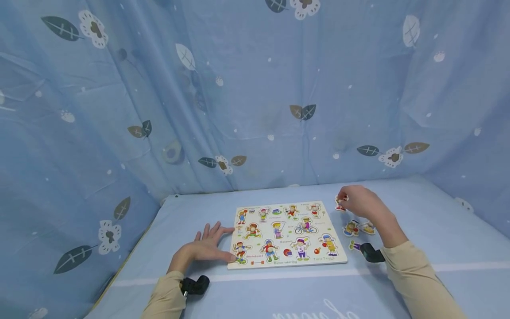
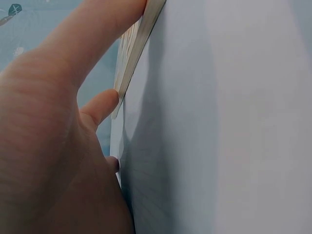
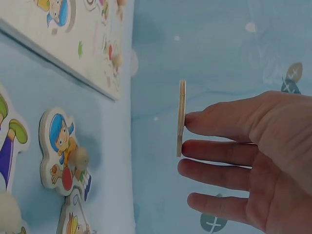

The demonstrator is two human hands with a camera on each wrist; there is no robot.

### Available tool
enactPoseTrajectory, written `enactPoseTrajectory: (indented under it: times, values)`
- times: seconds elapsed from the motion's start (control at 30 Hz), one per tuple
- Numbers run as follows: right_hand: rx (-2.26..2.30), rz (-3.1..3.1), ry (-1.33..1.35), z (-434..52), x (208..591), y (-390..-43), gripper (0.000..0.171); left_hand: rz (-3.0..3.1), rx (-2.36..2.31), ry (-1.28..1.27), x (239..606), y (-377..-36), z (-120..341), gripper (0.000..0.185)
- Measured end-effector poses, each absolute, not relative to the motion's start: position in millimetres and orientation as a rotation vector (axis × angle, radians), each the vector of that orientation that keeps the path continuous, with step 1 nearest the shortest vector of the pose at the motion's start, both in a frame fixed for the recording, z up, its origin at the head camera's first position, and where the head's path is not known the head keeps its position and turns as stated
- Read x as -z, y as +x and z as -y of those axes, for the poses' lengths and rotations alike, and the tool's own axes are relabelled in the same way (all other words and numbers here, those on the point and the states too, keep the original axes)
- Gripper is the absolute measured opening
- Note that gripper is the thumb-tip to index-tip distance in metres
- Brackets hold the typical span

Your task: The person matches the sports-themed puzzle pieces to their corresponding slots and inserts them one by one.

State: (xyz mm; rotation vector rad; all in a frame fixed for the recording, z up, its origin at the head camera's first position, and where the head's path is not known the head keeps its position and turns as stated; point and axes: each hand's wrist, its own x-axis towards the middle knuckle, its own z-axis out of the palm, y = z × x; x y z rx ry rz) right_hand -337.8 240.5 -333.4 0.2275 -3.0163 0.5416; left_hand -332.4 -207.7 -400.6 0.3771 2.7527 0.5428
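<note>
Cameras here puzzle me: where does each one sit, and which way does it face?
Head: worn on the head, looking forward and down at the puzzle board on the blue table; both sleeved arms show.
Left wrist: beside the left hand, whose fingers press the board's edge.
Right wrist: behind the right hand, which holds a thin puzzle piece above the loose pieces.
Shared: the head and right-wrist views both show the board and loose pieces.

Blue leaf-print curtain (image 1: 255, 97) behind and beside; blue-covered table (image 1: 438, 212).
</note>
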Motion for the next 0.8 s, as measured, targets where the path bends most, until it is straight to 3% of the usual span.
enactPoseTrajectory:
  times: [0.8]
  values:
    - [-0.442,3.003,0.522,-162,343,-369,0.015,-2.769,-0.534,0.360,404,-338,207,0.100]
